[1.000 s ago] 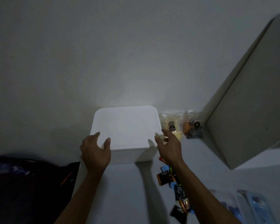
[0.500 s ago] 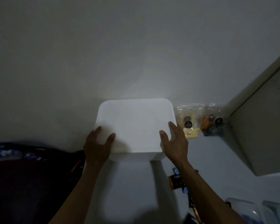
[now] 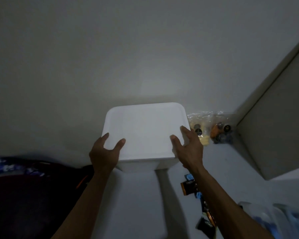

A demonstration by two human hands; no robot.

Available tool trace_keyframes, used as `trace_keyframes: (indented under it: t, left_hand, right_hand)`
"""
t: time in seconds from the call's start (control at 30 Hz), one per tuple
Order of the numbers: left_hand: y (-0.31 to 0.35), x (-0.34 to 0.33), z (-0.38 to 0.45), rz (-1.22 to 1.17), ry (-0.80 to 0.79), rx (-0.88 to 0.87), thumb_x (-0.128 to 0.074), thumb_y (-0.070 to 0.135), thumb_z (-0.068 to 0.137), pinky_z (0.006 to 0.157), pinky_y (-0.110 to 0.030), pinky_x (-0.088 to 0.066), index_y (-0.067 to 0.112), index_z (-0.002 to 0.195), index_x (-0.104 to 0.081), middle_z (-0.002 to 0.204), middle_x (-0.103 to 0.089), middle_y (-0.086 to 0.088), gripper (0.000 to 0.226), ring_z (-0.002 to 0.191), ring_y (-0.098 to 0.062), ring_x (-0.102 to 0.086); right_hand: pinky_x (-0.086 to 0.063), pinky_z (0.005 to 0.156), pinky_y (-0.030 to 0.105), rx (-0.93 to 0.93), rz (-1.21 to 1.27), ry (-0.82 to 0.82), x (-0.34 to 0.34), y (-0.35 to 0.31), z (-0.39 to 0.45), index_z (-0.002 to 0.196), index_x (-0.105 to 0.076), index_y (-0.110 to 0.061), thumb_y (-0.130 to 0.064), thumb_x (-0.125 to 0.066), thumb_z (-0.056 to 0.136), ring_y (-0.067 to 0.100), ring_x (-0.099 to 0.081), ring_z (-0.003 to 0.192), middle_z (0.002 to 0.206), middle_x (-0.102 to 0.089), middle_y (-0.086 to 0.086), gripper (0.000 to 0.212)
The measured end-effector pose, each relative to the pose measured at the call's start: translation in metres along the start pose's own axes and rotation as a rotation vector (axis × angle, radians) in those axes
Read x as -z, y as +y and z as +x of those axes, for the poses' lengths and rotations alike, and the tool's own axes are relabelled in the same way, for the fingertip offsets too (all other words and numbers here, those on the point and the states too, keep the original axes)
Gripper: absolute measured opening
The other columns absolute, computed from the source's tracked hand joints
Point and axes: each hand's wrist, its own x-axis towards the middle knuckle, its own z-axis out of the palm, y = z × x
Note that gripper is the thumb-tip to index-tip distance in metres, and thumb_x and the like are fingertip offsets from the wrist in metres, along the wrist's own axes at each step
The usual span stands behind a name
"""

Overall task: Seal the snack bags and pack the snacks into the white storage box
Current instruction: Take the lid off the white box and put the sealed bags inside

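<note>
Both hands have closed in on the white storage box (image 3: 146,133) at the worktop's far edge: left hand (image 3: 104,155) and right hand (image 3: 188,149) grip its lid's near corners, probably to lift it. Snack bags (image 3: 204,128) wait at the far right.

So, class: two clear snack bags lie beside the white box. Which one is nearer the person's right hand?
The clear bag with pale yellow snacks, just past the right hand; the bag with orange contents lies farther right, by the grey panel.
</note>
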Motion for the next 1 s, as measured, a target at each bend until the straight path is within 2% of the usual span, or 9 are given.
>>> trace_keyframes:
  t: [0.23, 0.33, 0.37, 0.47, 0.53, 0.67, 0.77, 0.93, 1.0]
  left_hand:
    - [-0.004, 0.064, -0.066, -0.154, -0.019, -0.009, -0.083, 0.048, 0.068, 0.108, -0.027, -0.034, 0.017, 0.134, -0.058, 0.144, -0.050, -0.003, 0.077, 0.131, -0.019, -0.047]
    - [-0.024, 0.086, -0.109, -0.172, -0.031, -0.002, -0.085, 0.044, 0.068, 0.104, -0.021, -0.030, 0.017, 0.133, -0.058, 0.144, -0.048, -0.003, 0.076, 0.132, -0.016, -0.045]
    - [-0.033, 0.093, -0.126, -0.174, -0.031, 0.000, -0.086, 0.042, 0.067, 0.102, -0.019, -0.031, 0.016, 0.132, -0.059, 0.142, -0.050, -0.002, 0.076, 0.129, -0.015, -0.047]
    - [-0.066, 0.107, -0.172, -0.199, -0.007, -0.035, -0.090, 0.034, 0.062, 0.091, -0.006, -0.036, 0.010, 0.127, -0.063, 0.131, -0.059, -0.003, 0.074, 0.112, -0.003, -0.053]
    - [-0.087, 0.112, -0.195, -0.169, -0.010, -0.036, -0.090, 0.030, 0.062, 0.085, -0.001, -0.035, 0.005, 0.124, -0.063, 0.128, -0.061, -0.006, 0.072, 0.107, 0.001, -0.050]
    - [-0.126, 0.108, -0.214, -0.035, -0.112, 0.021, -0.088, 0.037, 0.065, 0.096, -0.025, -0.040, 0.008, 0.131, -0.059, 0.135, -0.056, -0.010, 0.078, 0.121, -0.021, -0.054]
    - [-0.148, 0.094, -0.218, 0.035, -0.212, 0.149, -0.085, 0.044, 0.067, 0.105, -0.039, -0.040, 0.015, 0.137, -0.053, 0.140, -0.052, -0.010, 0.082, 0.127, -0.027, -0.049]
    - [-0.183, 0.060, -0.216, 0.148, -0.316, 0.229, -0.083, 0.051, 0.066, 0.110, -0.042, -0.033, 0.020, 0.143, -0.046, 0.148, -0.043, -0.009, 0.091, 0.135, -0.028, -0.042]
    - [-0.199, 0.048, -0.212, 0.188, -0.344, 0.235, -0.083, 0.054, 0.064, 0.110, -0.042, -0.034, 0.019, 0.143, -0.045, 0.148, -0.043, -0.010, 0.095, 0.135, -0.029, -0.042]
  right_hand:
    - [-0.032, 0.114, 0.032, 0.028, 0.007, 0.053, 0.026, -0.012, -0.088, 0.138, -0.053, -0.028, -0.043, -0.072, 0.085, 0.013, -0.038, 0.139, 0.150, -0.044, -0.004, 0.058]
    - [-0.040, 0.110, 0.042, 0.015, 0.017, 0.072, 0.034, 0.000, -0.139, 0.135, -0.055, -0.034, -0.048, -0.074, 0.081, 0.016, -0.044, 0.135, 0.149, -0.046, -0.006, 0.058]
    - [-0.040, 0.111, 0.043, 0.015, 0.005, 0.073, 0.037, 0.006, -0.159, 0.135, -0.055, -0.032, -0.047, -0.074, 0.082, 0.016, -0.043, 0.136, 0.149, -0.045, -0.005, 0.059]
    - [-0.036, 0.106, 0.028, 0.013, -0.029, 0.065, 0.044, 0.028, -0.210, 0.137, -0.055, -0.024, -0.040, -0.075, 0.084, 0.005, -0.040, 0.131, 0.148, -0.047, -0.002, 0.059]
    - [-0.035, 0.103, 0.025, -0.006, -0.064, 0.049, 0.044, 0.044, -0.235, 0.137, -0.056, -0.021, -0.040, -0.075, 0.083, 0.004, -0.041, 0.128, 0.147, -0.048, -0.001, 0.060]
    - [-0.032, 0.106, 0.026, -0.089, -0.102, -0.013, 0.036, 0.076, -0.263, 0.140, -0.052, -0.018, -0.039, -0.073, 0.085, 0.013, -0.039, 0.136, 0.148, -0.046, 0.002, 0.063]
    - [-0.026, 0.105, 0.022, -0.147, -0.133, -0.067, 0.027, 0.100, -0.267, 0.142, -0.050, -0.018, -0.040, -0.072, 0.085, 0.013, -0.035, 0.139, 0.152, -0.041, 0.003, 0.065]
    - [-0.026, 0.107, 0.023, -0.234, -0.153, -0.110, 0.009, 0.143, -0.255, 0.143, -0.048, -0.017, -0.041, -0.073, 0.085, 0.017, -0.036, 0.141, 0.153, -0.040, 0.004, 0.068]
    - [-0.029, 0.110, 0.028, -0.247, -0.177, -0.117, 0.002, 0.160, -0.250, 0.144, -0.047, -0.018, -0.043, -0.072, 0.085, 0.018, -0.038, 0.140, 0.153, -0.041, 0.004, 0.069]
